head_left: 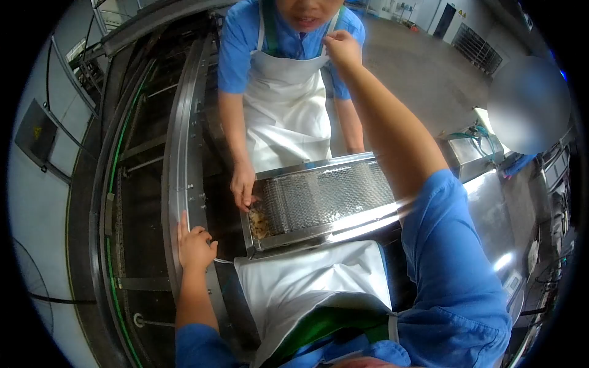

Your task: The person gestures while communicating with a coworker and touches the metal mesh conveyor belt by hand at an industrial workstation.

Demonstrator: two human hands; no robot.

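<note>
My left hand (196, 246) rests against the long metal rail (178, 147) of the frame on the left. Its fingers are stretched out and the thumb is apart. My right hand (342, 49) is raised in front of the co-worker's chest, with its fingers curled together; whatever may be in them is hidden. Below my right arm lies a metal mesh belt (325, 193) in a shiny steel frame. Yellowish-brown pieces (259, 222) gather at its left end. The co-worker's hand (243, 184) reaches down to that end, touching or close to the pieces.
Facing me across the mesh belt stands a co-worker in a white apron (285, 116). On the left, a large dark frame with crossbars (144, 147) runs lengthwise. A steel surface (488, 208) lies to the right. My own white apron (313, 273) touches the near side.
</note>
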